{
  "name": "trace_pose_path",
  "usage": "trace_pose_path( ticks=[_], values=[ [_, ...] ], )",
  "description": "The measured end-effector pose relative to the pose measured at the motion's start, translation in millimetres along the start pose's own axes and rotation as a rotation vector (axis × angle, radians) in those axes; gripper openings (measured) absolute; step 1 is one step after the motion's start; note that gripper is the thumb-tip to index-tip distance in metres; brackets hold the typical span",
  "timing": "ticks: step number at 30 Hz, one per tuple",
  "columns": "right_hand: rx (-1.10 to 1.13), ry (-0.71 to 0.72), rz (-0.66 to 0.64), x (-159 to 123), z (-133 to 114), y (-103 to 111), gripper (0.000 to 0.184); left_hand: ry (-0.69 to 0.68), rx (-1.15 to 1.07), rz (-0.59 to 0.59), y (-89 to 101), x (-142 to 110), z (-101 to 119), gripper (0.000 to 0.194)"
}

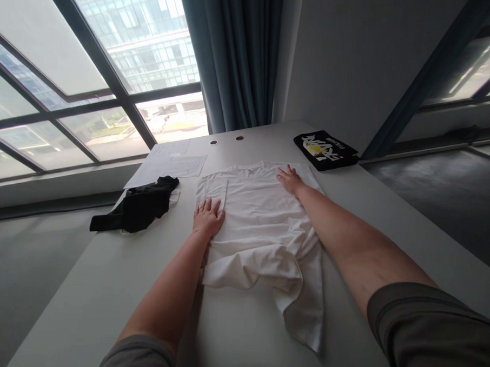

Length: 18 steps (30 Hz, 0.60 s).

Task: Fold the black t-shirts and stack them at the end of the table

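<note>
A white T-shirt [254, 205] lies spread on the white table [243, 329], its collar toward the far end. Its lower part is rumpled and folded over, and one corner trails toward me on the right. My left hand [208, 218] rests with fingers spread on the shirt's left side, by a folded-in sleeve. Farther up, my right hand [289, 180] lies flat on the shirt near its upper right shoulder, fingers apart. Neither hand grips the fabric.
Black clothing [144, 207] lies crumpled at the table's left edge. Behind it are paper sheets [183, 165]. At the far right sits a folded black garment [327, 150] with white and yellow print. A blue curtain [239, 59] and windows stand beyond the table.
</note>
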State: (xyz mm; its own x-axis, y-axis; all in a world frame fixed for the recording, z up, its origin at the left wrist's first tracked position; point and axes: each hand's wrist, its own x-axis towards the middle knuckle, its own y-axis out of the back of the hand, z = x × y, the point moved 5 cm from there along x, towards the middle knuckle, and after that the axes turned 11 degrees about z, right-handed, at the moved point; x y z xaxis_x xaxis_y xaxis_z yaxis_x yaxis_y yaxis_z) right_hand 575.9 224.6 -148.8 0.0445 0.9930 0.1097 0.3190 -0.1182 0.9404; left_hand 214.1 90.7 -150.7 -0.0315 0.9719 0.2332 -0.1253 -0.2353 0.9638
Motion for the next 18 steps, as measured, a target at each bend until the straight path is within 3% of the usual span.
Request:
trace_pose_path(
  ticks=[4,7,10,14,16,18],
  values=[
    [0.118,0.149,0.171,-91,33,30,0.063,-0.009,-0.006,0.021,1.8,-2,2,0.061],
    [0.244,0.157,0.144,-160,68,44,0.061,-0.008,-0.006,0.051,3.5,-1,4,0.059],
    [0.337,0.174,0.087,-206,84,53,0.054,0.000,-0.045,0.096,10.2,-1,3,0.056],
    [0.432,0.301,0.113,-246,69,61,0.042,-0.072,-0.314,0.261,38.2,-17,-9,0.050],
    [0.451,0.367,0.161,-267,51,65,0.036,-0.102,-0.447,0.348,55.4,-42,-17,0.048],
    [0.454,0.434,0.183,-291,32,66,0.027,-0.156,-0.504,0.341,66.1,-77,-17,0.049]
  ],
)
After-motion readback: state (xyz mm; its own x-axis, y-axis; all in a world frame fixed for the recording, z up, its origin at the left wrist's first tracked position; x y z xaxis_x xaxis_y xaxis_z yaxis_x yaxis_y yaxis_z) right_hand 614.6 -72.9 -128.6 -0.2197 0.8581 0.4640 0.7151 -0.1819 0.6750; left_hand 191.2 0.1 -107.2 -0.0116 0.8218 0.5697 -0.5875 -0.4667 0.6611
